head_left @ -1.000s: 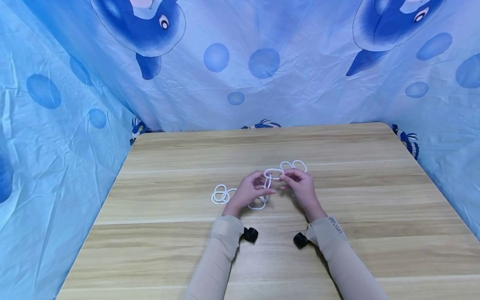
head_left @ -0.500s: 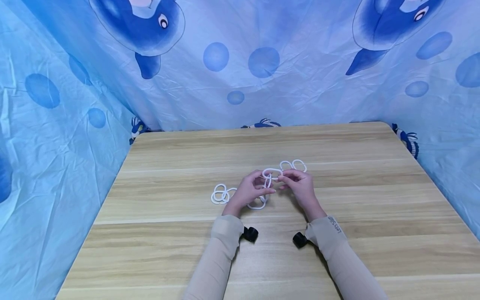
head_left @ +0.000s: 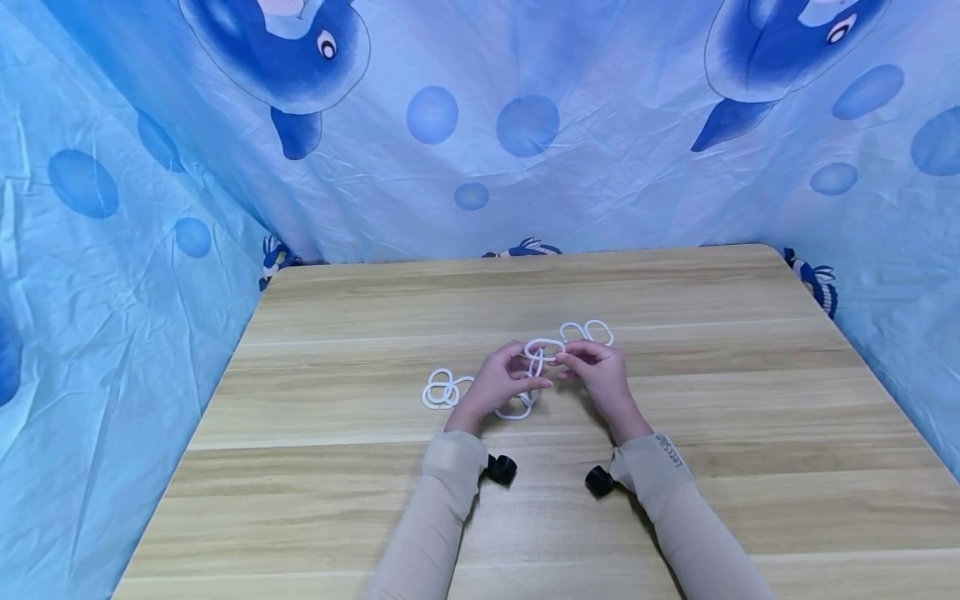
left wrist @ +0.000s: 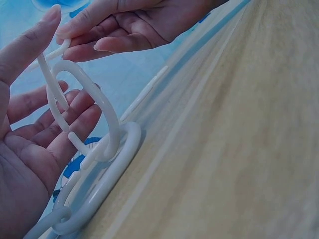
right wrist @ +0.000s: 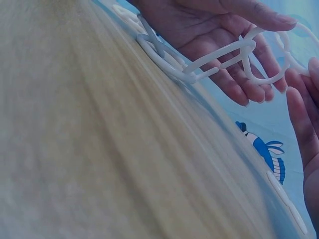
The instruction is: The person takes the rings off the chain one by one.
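1. Mid-frame in the head view, the right hand (head_left: 604, 379) pinched a white link (head_left: 545, 339) by its right end, probably leaving the other end free to steer.
2. The left hand (head_left: 496, 382) had its thumb wide of its fingers about a raised link (left wrist: 112, 119); whether they gripped it, I couldn't tell.
3. Clustered links (head_left: 442, 383) lay left of centre, perhaps so slack wouldn't tug; two more links (head_left: 587, 333) lay just above the right hand, seemingly handy.

White links (left wrist: 107, 109); striped wood-grain tabletop (head_left: 551, 542)
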Demonstrator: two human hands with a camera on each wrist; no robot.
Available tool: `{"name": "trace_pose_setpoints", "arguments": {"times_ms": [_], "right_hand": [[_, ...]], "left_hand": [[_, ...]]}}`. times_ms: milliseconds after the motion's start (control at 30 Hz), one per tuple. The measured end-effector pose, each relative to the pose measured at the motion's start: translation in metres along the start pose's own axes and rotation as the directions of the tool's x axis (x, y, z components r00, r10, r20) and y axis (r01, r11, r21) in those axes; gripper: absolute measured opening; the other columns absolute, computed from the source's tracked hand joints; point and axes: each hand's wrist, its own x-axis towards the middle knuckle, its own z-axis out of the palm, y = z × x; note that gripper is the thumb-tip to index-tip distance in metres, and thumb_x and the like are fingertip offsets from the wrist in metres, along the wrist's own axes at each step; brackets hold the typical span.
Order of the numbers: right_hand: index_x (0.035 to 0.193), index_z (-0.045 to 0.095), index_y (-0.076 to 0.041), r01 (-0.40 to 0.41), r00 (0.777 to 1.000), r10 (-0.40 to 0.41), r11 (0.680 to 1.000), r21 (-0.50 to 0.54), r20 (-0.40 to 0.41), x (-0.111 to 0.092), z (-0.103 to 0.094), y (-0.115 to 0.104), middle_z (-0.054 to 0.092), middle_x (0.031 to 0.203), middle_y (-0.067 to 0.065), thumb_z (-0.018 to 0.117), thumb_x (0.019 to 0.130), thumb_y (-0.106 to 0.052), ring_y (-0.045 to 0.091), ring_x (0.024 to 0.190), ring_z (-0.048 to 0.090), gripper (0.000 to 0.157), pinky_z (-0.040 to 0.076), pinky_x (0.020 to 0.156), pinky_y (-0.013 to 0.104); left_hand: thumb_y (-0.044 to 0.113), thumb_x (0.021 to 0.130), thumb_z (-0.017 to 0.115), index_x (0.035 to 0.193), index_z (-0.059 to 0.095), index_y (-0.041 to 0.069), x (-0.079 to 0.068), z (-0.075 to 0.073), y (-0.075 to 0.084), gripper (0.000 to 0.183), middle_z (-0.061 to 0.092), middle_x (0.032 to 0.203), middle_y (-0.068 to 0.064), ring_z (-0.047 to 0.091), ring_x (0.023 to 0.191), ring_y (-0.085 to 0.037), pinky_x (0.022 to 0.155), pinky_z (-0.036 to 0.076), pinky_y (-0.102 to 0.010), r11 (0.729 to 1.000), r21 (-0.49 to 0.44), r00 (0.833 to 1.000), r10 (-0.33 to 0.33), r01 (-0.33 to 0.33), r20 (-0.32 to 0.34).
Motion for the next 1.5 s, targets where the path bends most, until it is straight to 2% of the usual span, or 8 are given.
{"name": "trace_pose_setpoints", "arguments": {"times_ms": [767,933,1500], "right_hand": [[0.102,0.058,0.022,-0.025,0.999,0.025,1.000,0.001,-0.022,0.0005,-0.0001,-0.0002,0.071,0.077,-0.011,0.068,0.084,0.006,0.005,0.071,0.070,0.026,0.061,0.063,0.024],[0.103,0.055,0.025,-0.016,1.000,0.016,1.000,0.016,-0.025,0.0005,0.0006,-0.0007,0.071,0.078,-0.010,0.068,0.083,0.006,0.005,0.070,0.070,0.030,0.061,0.062,0.025],[0.103,0.055,0.025,0.000,0.999,0.003,0.999,0.054,-0.042,-0.0002,0.0009,-0.0031,0.070,0.078,-0.009,0.067,0.084,0.007,0.005,0.071,0.070,0.029,0.061,0.061,0.023]], "left_hand": [[0.012,0.080,0.079,0.131,0.055,0.002,0.0007,-0.0004,-0.0015,0.057,0.065,0.114,-0.015,0.067,0.107,-0.025,0.092,0.057,-0.028,1.000,0.017,1.000,-0.008,0.008,-0.011],[0.013,0.080,0.079,0.132,0.054,0.003,0.0001,-0.0007,-0.0009,0.058,0.064,0.115,-0.015,0.066,0.108,-0.025,0.093,0.056,-0.028,1.000,0.016,1.000,-0.010,0.010,-0.012],[0.012,0.079,0.079,0.131,0.055,0.006,0.0000,-0.0014,-0.0018,0.058,0.063,0.117,-0.017,0.065,0.110,-0.031,0.094,0.056,-0.030,1.000,0.002,1.000,-0.015,0.015,-0.019]]}}
